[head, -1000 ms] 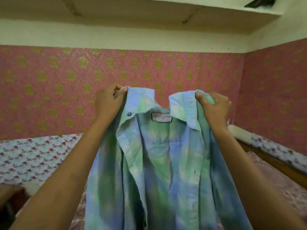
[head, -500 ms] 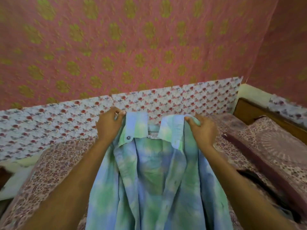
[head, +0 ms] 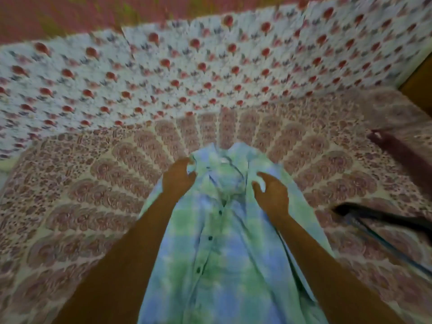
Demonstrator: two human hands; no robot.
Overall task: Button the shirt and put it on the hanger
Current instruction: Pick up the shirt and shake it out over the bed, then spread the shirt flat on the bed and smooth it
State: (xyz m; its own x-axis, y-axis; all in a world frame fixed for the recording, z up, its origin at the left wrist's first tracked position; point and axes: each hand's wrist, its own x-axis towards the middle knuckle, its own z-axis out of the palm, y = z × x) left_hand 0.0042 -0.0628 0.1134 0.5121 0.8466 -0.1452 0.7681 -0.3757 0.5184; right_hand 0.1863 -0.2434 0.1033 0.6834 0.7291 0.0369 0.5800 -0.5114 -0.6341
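Head view, blurred: a soft blue-and-green tie-dye shirt (head: 224,242) lies front up and lengthwise on a paisley-printed bedsheet (head: 93,195), collar pointing away. Three dark buttons (head: 210,238) show along its placket. The left hand (head: 178,178) rests at the collar's left edge, fingers loosely curled and apart. The right hand (head: 271,194) hovers over the right shoulder, fingers spread, holding nothing. A dark hanger (head: 383,216) lies to the right.
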